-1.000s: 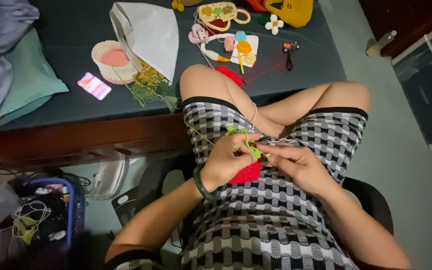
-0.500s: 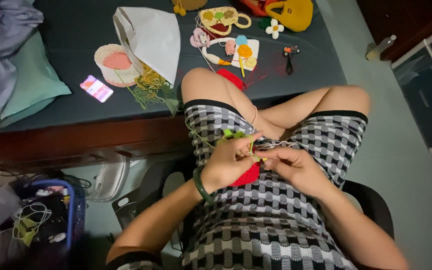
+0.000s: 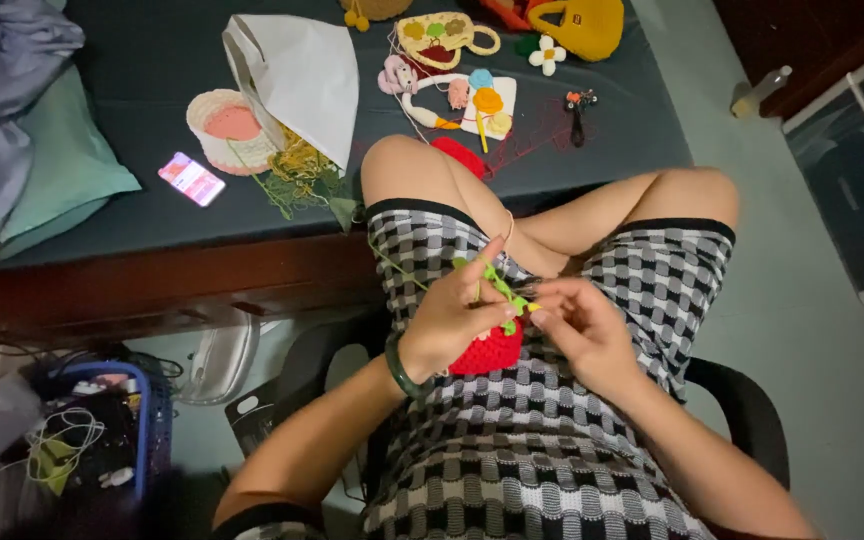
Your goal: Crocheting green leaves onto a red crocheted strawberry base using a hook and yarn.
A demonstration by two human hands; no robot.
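Head view: red crochet piece under left hand grip.

The person sits cross-legged on a chair. The left hand holds a red crocheted piece with green yarn on top, fingers closed on it. The right hand pinches the yarn just beside it. Behind, the dark surface carries a white bag, a pink phone and a yellow crocheted bag.
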